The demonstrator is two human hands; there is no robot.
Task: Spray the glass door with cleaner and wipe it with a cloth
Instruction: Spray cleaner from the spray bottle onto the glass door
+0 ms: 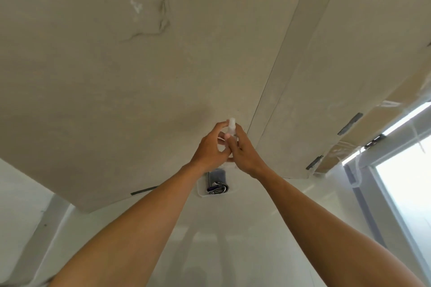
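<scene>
Head view, L hand (210, 147) & R hand (245, 154) fingers both curled round small white spray bottle (232, 126), folded dark cloth (217, 183) in shallow white tray (200, 190) below

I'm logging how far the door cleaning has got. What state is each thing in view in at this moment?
Spray bottle: upright, held up between both hands.
Left hand: fingers curled round the bottle near its top.
Right hand: grips the bottle from the other side.
Cloth: folded, lying below the hands, touched by neither.
</scene>
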